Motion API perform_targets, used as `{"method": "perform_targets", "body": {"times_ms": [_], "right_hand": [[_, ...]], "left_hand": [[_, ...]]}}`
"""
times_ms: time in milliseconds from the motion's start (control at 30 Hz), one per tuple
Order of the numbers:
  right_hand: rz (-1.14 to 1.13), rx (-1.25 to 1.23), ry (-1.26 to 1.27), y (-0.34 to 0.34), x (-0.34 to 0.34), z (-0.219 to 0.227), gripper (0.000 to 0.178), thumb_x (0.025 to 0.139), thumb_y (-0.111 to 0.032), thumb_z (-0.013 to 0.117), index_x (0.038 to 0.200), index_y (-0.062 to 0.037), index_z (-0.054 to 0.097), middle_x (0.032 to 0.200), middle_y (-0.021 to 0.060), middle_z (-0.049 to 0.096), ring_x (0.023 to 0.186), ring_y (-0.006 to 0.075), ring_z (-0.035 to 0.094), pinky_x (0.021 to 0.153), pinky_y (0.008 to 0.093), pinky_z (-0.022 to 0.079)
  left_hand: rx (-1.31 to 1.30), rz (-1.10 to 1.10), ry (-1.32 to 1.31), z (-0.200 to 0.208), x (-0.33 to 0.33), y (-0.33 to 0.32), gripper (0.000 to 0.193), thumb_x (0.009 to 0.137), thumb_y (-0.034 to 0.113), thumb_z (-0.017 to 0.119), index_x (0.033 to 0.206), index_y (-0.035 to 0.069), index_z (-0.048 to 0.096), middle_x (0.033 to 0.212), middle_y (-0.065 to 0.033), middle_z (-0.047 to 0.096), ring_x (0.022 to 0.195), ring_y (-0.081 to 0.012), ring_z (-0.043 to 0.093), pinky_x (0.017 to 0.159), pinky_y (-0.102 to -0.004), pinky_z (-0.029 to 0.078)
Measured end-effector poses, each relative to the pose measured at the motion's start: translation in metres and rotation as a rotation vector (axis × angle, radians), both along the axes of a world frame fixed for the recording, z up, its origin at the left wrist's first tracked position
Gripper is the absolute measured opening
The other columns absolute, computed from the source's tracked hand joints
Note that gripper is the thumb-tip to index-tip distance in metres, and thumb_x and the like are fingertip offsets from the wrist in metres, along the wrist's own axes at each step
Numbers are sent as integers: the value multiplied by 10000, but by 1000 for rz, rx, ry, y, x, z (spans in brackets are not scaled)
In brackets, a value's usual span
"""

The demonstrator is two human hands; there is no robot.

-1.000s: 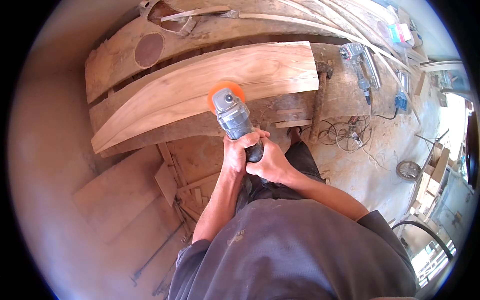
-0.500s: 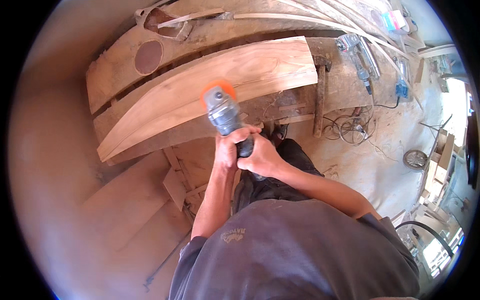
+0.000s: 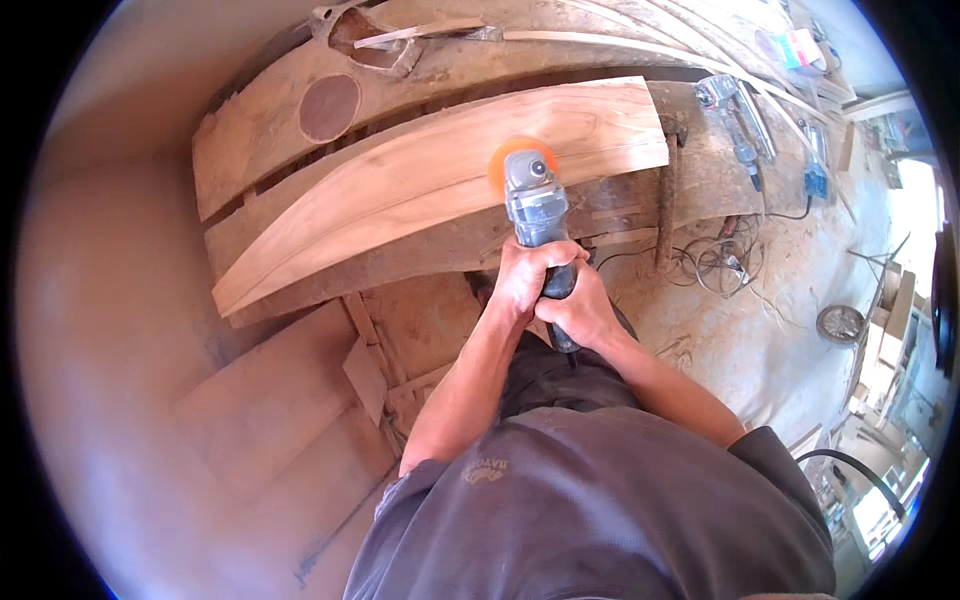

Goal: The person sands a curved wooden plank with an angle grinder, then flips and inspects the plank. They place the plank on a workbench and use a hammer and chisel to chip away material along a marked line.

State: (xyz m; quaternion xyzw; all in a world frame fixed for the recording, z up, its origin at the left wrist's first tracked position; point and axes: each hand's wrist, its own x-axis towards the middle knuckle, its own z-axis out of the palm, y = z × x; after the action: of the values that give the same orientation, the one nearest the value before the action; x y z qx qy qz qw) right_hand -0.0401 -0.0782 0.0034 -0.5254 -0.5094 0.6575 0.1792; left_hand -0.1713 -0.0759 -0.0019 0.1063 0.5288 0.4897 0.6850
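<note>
Both my hands are wrapped around the grey and black body of an angle grinder point(image 3: 541, 215). My left hand point(image 3: 527, 268) grips it closer to the head, and my right hand point(image 3: 583, 308) closes on the black handle just behind. An orange disc point(image 3: 502, 166) sits under the grinder's metal head, over the lower edge of a long curved wooden board point(image 3: 400, 170). Whether the disc touches the wood I cannot tell. The board tapers to a point at the left and has a squared right end. It lies on a rough wooden workbench point(image 3: 255, 215).
A second grinder point(image 3: 728, 120) and a blue corded tool point(image 3: 816, 175) lie on the bench's right part. A hammer point(image 3: 668, 190) rests by the board's end. Tangled cables point(image 3: 715, 270) hang beneath. Long thin strips point(image 3: 640, 50), a sanding disc point(image 3: 330, 108) and a hollow wooden piece point(image 3: 365, 40) lie behind.
The grinder, in both hands, has moved to the right along the board, toward its squared end. The whole view has shifted slightly.
</note>
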Motion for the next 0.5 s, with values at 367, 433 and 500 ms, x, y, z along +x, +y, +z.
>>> {"method": "perform_targets", "body": {"times_ms": [367, 433, 500], "right_hand": [[365, -59, -174, -52, -158, 21, 595, 661, -259, 782, 1114, 95, 629, 966, 273, 736, 929, 429, 734, 830, 462, 589], [422, -30, -166, -62, -177, 17, 650, 673, -261, 775, 1179, 106, 595, 997, 284, 734, 955, 436, 728, 851, 469, 587], [456, -8, -200, -69, -186, 12, 684, 683, -261, 769, 1220, 114, 573, 1016, 291, 733, 979, 443, 723, 869, 474, 585]], "left_hand": [[37, 197, -110, -31, -164, -113, 361, 823, 199, 708, 1073, -60, 675, 1048, -205, 743, 1025, -307, 701, 964, -426, 558], [75, 322, -195, -20, -174, -123, 420, 825, 149, 698, 1183, -14, 550, 1024, -222, 733, 1080, -354, 681, 997, -472, 547], [117, 381, -263, -24, -181, -131, 456, 828, 136, 691, 1220, 5, 498, 1007, -222, 729, 1104, -370, 673, 1006, -487, 542]]}}
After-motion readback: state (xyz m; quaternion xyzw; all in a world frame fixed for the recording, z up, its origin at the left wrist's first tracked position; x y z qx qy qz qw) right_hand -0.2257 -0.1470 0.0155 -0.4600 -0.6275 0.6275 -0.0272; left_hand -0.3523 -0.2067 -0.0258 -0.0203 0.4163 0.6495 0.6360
